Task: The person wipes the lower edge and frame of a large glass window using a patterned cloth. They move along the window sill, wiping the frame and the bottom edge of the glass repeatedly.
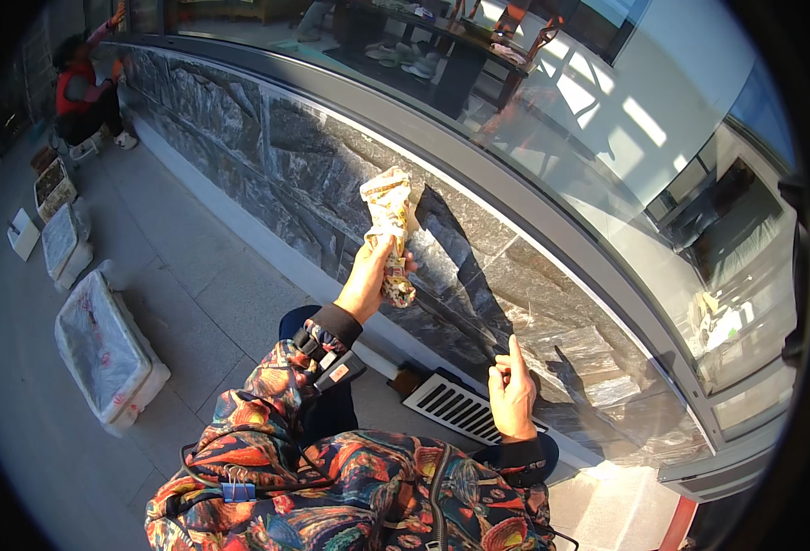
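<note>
My left hand (pixel 370 272) grips a bunched cream cloth with a colourful print (pixel 389 206). One end of it stands up above the fist and the other hangs below. Behind it is a low wall of dark, rough stone cladding (pixel 308 148), on which the arm and cloth cast a shadow. My right hand (pixel 513 396) is lower and to the right, before the same wall. Its index finger points up, the other fingers are curled and partly hidden, and I see nothing held in it.
A slotted grate (pixel 453 406) lies at the wall's foot. Large glass panes in a grey metal frame (pixel 515 158) stand above the stone. Plastic-wrapped tubs (pixel 112 351) line the paved floor (pixel 177 296) at left. Beyond them a person in a red vest (pixel 78 89) sits low, an arm raised towards the window.
</note>
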`<state>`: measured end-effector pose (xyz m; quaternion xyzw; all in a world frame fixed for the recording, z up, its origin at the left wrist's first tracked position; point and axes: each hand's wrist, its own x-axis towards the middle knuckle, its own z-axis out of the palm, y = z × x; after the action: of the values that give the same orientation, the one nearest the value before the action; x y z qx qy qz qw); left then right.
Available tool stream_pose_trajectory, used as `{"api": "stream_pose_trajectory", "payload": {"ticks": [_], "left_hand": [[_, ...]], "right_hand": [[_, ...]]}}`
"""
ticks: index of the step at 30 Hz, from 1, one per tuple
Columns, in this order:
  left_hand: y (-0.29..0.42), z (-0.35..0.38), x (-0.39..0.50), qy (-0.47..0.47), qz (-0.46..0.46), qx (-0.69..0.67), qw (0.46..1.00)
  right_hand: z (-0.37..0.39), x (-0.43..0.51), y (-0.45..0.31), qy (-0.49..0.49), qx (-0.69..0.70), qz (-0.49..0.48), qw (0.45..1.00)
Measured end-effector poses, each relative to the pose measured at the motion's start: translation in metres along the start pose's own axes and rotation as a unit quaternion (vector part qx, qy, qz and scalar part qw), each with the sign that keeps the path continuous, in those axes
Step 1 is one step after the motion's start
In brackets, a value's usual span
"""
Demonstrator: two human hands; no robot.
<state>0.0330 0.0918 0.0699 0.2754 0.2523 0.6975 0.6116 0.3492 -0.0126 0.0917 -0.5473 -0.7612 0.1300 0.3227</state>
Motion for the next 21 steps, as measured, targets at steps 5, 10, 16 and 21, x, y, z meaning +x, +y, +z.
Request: {"api": "stream_pose_trajectory", "payload": {"ticks": [5,10,16,21], "left_hand": [[-0.071,0.074,-0.039,-0.085,-0.085,-0.139,0.983],[-0.085,0.098,-0.053,-0.105,-0.065,-0.100,0.987],[-0.086,0.108,-0.064,-0.120,-0.089,-0.099,0.984],[-0.085,0.078,-0.050,-0.255,-0.103,-0.021,0.961]], "right_hand": [[0.022,0.044,-0.063,-0.030,0.009,-0.091,0.995],[0.031,0.046,-0.066,0.012,0.106,-0.061,0.992],[0.021,0.044,-0.059,0.037,0.131,-0.033,0.990],[-0.012,0.062,-0.063,0.053,0.178,-0.021,0.982]]}}
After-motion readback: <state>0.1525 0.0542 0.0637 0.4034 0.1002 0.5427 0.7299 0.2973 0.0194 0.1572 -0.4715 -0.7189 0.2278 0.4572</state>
